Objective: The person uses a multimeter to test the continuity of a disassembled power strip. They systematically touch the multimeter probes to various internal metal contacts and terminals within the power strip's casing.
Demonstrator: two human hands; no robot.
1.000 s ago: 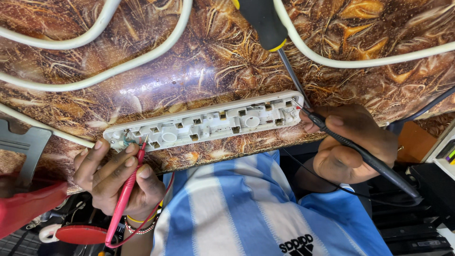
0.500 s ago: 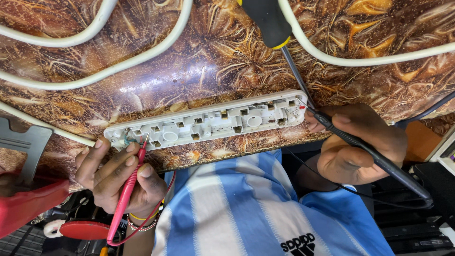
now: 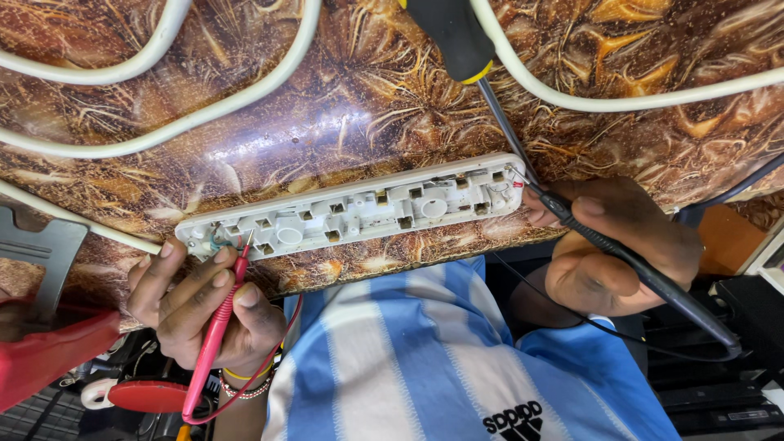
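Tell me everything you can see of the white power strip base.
The white power strip base is a long plastic shell, opened, its inner side up showing square slots and round bosses. It lies slightly tilted on the brown patterned table. A red probe in the left hand touches one end, a black probe in the right hand the other.

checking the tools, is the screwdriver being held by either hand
No, the screwdriver lies loose on the table, while the left hand holds a red probe and the right hand a black probe.
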